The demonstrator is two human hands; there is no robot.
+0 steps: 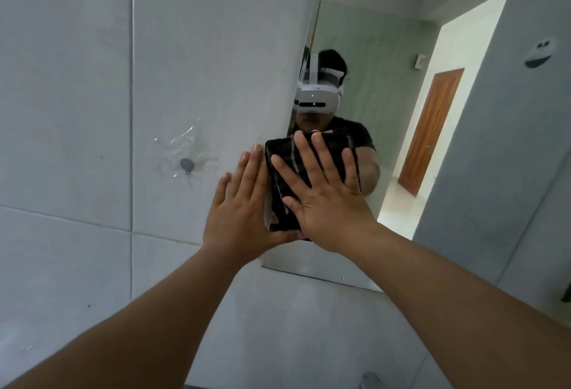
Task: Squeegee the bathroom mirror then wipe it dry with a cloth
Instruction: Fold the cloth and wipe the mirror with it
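Observation:
The frameless mirror (pixel 386 86) hangs on the grey tiled wall. A dark folded cloth (pixel 279 178) with pale stripes lies flat against the glass near its left edge. My right hand (pixel 324 194) presses the cloth onto the mirror with the fingers spread. My left hand (pixel 241 203) lies flat, fingers together, on the tile just beside the mirror's left edge, and its thumb reaches under the cloth's lower end. No squeegee is in view.
A grey stick-on hook (pixel 186 165) sits on the tile left of my hands. The mirror reflects a person with a headset, a doorway and a wooden door. The tip of a metal tap (pixel 370 381) shows at the bottom edge.

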